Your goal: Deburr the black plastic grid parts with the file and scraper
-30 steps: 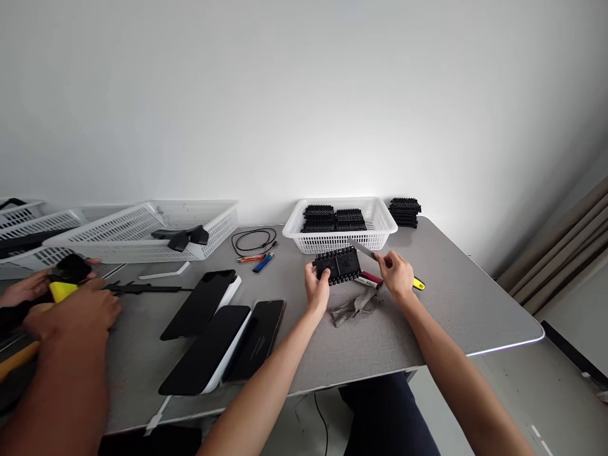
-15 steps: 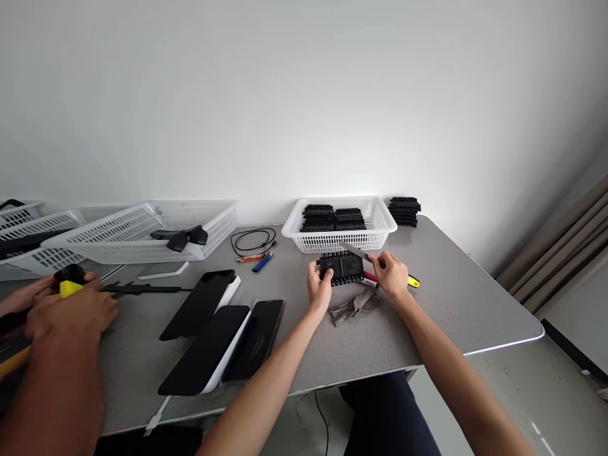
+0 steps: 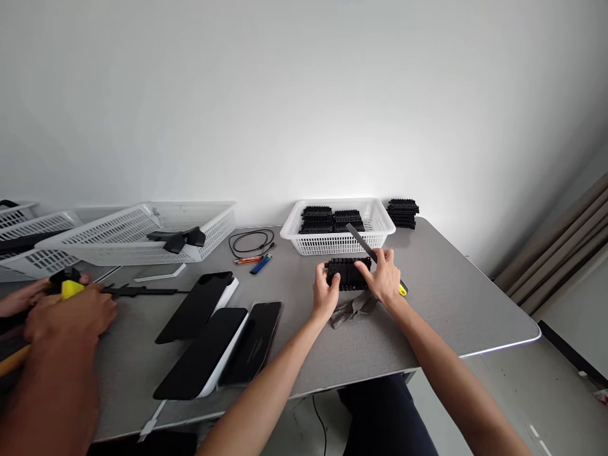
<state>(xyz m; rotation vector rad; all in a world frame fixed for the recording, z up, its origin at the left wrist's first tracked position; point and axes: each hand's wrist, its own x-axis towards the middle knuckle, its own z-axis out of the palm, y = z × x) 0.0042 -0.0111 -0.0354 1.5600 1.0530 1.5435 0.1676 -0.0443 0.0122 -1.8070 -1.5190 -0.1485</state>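
Between my hands is a black rectangular plastic part with toothed edges, held above the table. My left hand is closed on its left end, thumb on the face. In my right hand is a flat file, its grey blade pointing up and left. A yellow end of its handle shows behind the hand. The right thumb also presses on the right end of the black part; the file blade stands apart from its top edge. A crumpled grey cloth lies just below.
A white basket with similar black parts stands ahead, a stack of them right of it. Phones, a cable, and a blue lighter lie left. Another person's hands work at far left, near a larger basket.
The file has swung more upright, its blade now lifted off the black part. My right thumb has come onto that part, which has shifted slightly right. The red-and-white pen-like item is now hidden.
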